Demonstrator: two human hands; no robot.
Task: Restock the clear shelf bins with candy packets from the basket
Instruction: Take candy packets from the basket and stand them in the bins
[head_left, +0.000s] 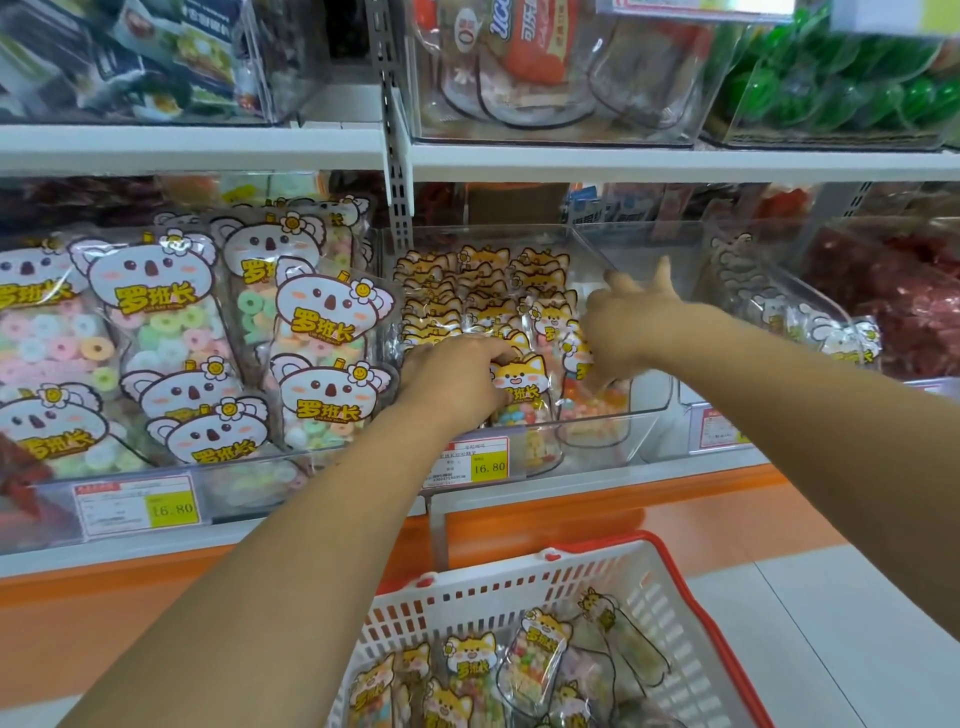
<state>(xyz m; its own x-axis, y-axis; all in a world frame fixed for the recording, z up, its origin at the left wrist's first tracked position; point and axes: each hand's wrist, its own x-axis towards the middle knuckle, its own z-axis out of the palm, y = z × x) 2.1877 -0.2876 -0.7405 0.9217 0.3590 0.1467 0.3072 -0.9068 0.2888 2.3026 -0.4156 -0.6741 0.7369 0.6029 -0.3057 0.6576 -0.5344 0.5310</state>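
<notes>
**Middle shelf, fox-packet bin**

The clear bin (649, 413) holds upright rows of fox-face packets (483, 291). The white basket (519, 592) (red rim) below it holds more packets (535, 660). Each is clear film with a yellow fox header over mixed-colour candy. The left hand (457, 382) curls its fingers over the top of the front packet (522, 387). The right hand (628, 327) is inside the bin, blurred, two fingers out; I cannot tell whether it holds anything.

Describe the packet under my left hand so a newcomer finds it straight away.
On the lower white shelf, look into the middle clear plastic bin, packed with orange fox-faced candy packets. The front packet stands behind the bin's front wall, under the fingers of the left hand. Unlike the overlapped rows behind, its fox face shows whole, above multicoloured beans.
</notes>
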